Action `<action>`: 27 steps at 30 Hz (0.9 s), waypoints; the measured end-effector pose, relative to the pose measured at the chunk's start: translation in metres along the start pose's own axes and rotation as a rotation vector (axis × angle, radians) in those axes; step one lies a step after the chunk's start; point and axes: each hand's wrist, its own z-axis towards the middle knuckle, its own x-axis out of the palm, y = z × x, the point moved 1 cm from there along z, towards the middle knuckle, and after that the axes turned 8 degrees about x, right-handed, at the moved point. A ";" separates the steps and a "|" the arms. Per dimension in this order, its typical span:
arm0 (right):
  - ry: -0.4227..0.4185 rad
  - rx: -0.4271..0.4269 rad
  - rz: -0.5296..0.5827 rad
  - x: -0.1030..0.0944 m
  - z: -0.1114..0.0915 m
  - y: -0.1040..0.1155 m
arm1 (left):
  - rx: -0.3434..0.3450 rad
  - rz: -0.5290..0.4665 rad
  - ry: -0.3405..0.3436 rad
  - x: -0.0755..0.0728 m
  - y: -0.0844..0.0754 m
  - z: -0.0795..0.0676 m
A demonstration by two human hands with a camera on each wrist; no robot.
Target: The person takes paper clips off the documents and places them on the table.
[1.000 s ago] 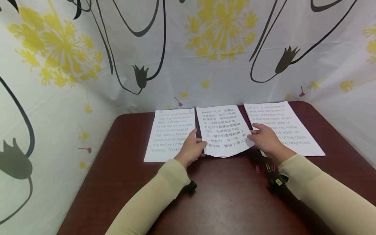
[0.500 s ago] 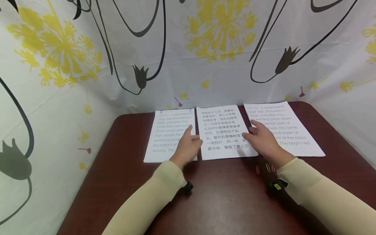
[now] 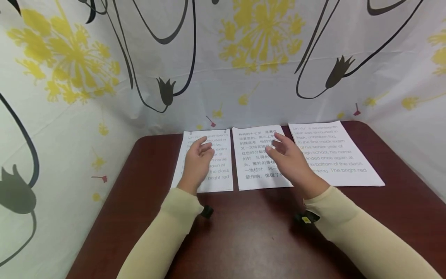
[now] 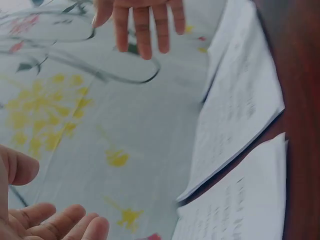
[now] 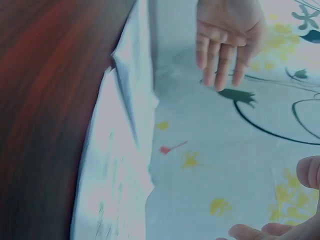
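Three stacks of printed paper lie side by side on the table in the head view. Above the left stack (image 3: 220, 166), with English text and a clip at each top corner, hovers my left hand (image 3: 196, 164), fingers loosely bent and holding nothing. My right hand (image 3: 292, 161) hangs in the air over the right side of the middle stack (image 3: 256, 155), which bears Chinese text; it too holds nothing. The right stack (image 3: 343, 155) has English print and is partly covered by that hand. Both palms face each other, as the left wrist view shows with the right hand (image 4: 147, 25) opposite.
A dark red-brown table (image 3: 244, 240) carries the stacks near its back edge. Behind it hangs a white cloth (image 3: 216, 85) with yellow flowers and dark stems. A small dark wrist camera (image 3: 306, 218) sits under the right sleeve.
Both hands have let go of the middle stack's lower sides, lifted and moved left. The stack's bent lower edge has dropped flat. The paper clips near the right wrist are now hidden.
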 end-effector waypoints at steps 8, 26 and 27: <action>0.009 -0.039 0.166 0.030 0.010 0.022 | 0.013 -0.111 -0.160 -0.028 0.000 0.010; 0.051 0.062 0.401 0.076 0.031 0.046 | -0.181 -0.114 -0.250 -0.057 0.034 0.022; 0.051 0.062 0.397 0.077 0.031 0.045 | -0.192 -0.110 -0.251 -0.058 0.034 0.023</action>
